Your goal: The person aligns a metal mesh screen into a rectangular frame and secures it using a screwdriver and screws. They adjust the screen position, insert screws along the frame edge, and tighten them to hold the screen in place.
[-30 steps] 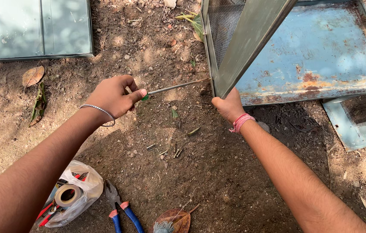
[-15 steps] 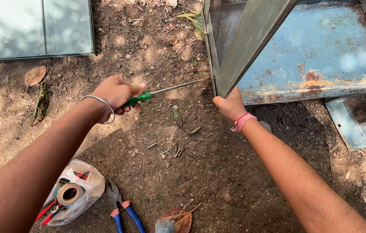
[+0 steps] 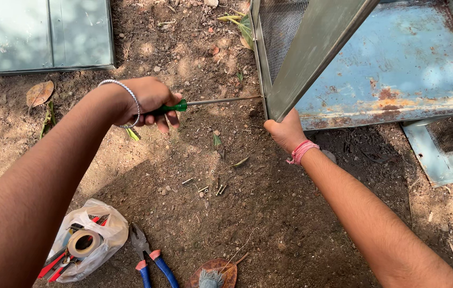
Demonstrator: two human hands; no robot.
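My left hand [image 3: 149, 101], with a silver bangle on the wrist, is shut on the green handle of a screwdriver [image 3: 205, 102]. Its metal shaft runs right and its tip meets the lower corner of a grey metal frame with mesh [image 3: 312, 48]. My right hand [image 3: 286, 130], with a pink thread on the wrist, grips the bottom edge of that frame. The frame stands tilted over a rusty blue metal panel [image 3: 397, 74]. Several loose screws [image 3: 207, 188] lie on the dirt between my arms.
A clear plastic bag [image 3: 85, 246] with a tape roll and red-handled tools lies at lower left, blue-handled pliers [image 3: 149, 258] beside it. A pale green panel [image 3: 39, 34] lies at top left, another blue mesh panel [image 3: 450, 146] at right. Dry leaves dot the ground.
My left hand has slid back along the screwdriver, so the green handle now shows. The right hand and the frame have stayed put.
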